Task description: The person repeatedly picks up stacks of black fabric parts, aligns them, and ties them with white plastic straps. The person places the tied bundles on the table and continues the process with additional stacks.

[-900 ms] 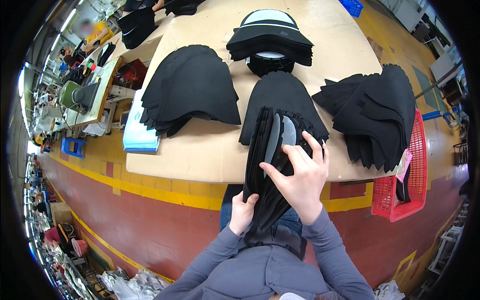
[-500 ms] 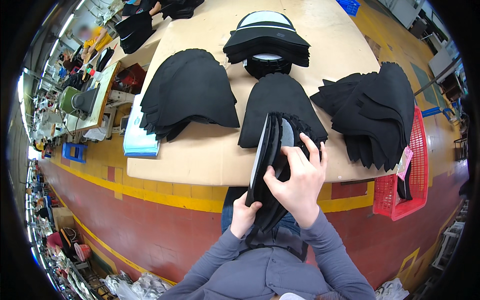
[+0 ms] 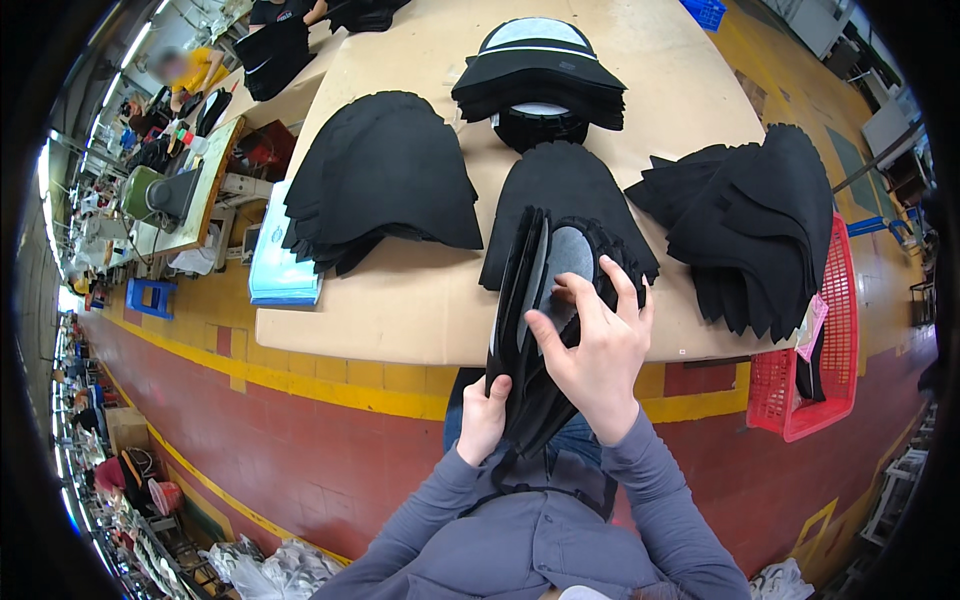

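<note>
A thick bundle of black fabric pieces with pale grey oval patches point(image 3: 570, 252) stands on edge in front of me, fanned apart at the top. My left hand point(image 3: 484, 420) is closed round its lower left side, thumb across the near face. My right hand point(image 3: 600, 350) is at the bundle's right part, its fingers spread and bent and its thumb apart. Its index finger touches or nearly touches a grey patch; the other fingertips are by the outer edge. Just behind the bundle, a flat stack of black curved fabric pieces point(image 3: 560, 185) lies on the table.
Stacks of black fabric pieces lie at the left point(image 3: 385, 180) and right point(image 3: 750, 230) of the table point(image 3: 370, 335). A grey-patched stack point(image 3: 540, 75) is at the back. A light blue folder point(image 3: 285, 265) lies left; a red basket point(image 3: 800, 400) stands right. Co-workers sit far left.
The bundle has tipped more upright and opened wider between its layers, showing more of the grey patch. My left hand has risen slightly; my right thumb has moved a little left and up.
</note>
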Motion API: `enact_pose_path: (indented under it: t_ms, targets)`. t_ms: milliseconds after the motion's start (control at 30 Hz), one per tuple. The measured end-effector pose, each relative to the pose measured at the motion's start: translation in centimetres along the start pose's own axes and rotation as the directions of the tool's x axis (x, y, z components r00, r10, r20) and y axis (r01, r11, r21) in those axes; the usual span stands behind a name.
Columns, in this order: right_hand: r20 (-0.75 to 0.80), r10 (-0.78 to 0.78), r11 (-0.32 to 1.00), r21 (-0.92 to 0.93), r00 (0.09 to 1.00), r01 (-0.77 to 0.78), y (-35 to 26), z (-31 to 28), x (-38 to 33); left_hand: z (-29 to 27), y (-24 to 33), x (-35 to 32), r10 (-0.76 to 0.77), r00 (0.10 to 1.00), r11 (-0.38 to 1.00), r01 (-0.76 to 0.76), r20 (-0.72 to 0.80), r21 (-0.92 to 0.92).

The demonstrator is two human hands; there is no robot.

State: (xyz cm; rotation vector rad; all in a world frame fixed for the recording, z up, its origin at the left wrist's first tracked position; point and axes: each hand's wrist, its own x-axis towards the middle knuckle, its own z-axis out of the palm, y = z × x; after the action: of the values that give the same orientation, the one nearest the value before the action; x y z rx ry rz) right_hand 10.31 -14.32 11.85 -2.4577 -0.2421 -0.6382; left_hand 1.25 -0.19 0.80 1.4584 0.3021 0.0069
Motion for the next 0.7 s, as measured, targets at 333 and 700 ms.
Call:
enact_pose_path:
  t_ms: [333, 700]
  targets:
    - [0.029, 0.040, 0.998, 0.056, 0.999, -0.042, -0.9, -0.1, 0.4, -0.7, 1.2, -0.4, -0.040, 0.996, 0.997, 0.034, 0.085, 0.066]
    - [0.015, -0.030, 0.998, -0.047, 0.999, 0.031, -0.9, 0.7, 0.0, -0.8, 0.9, -0.2, -0.039, 0.998, 0.992, 0.034, 0.041, 0.120]
